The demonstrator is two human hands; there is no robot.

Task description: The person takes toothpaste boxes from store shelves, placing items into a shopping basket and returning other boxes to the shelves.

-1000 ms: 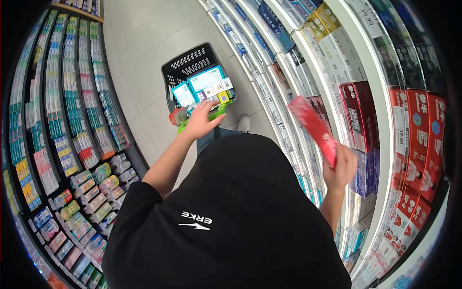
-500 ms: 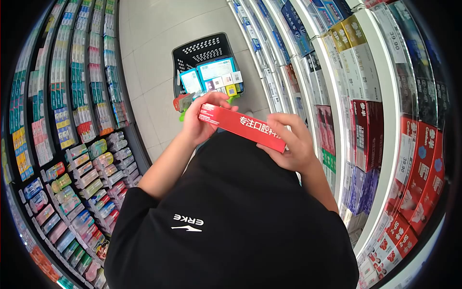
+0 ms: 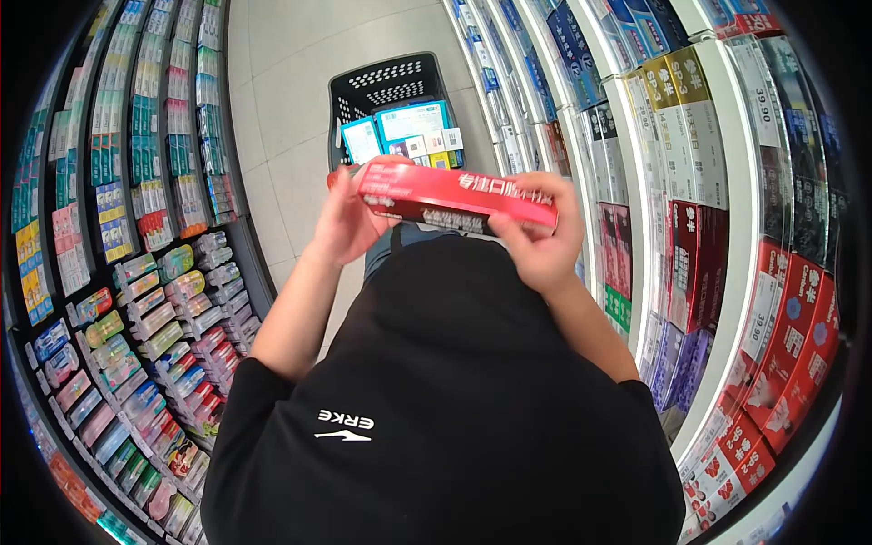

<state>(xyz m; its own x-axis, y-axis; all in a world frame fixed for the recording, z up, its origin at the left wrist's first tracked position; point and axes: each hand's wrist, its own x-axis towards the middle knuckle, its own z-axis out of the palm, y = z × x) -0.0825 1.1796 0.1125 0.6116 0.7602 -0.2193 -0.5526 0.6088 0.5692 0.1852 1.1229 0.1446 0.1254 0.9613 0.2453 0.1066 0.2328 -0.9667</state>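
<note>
From where I stood, the person's left grip (image 3: 343, 221) was curled around one end of a long red box (image 3: 436, 187), some fingers bent over its far edge. The right grip (image 3: 551, 245) held the other end, its thumb against the near side. The box thus lay between the two grips, clear of anything else and slanting slightly. Pale characters ran across its bright face, with more white lettering on the darker face below.

Beyond both grips, a black basket (image 3: 386, 80) showed against the pale tiled floor (image 3: 291, 100), carrying blue-and-white boxes (image 3: 413, 120) and a small yellow package (image 3: 440, 161). Nearer the person than either grip was a black shirt (image 3: 445, 381) with white lettering. Over to the right of the right grip rose white shelving (image 3: 734, 118) packed with cartons, red ones (image 3: 795, 318) among them. Well left of the left grip stood dark racks (image 3: 261, 268) full of small, colourful packages (image 3: 186, 309).
</note>
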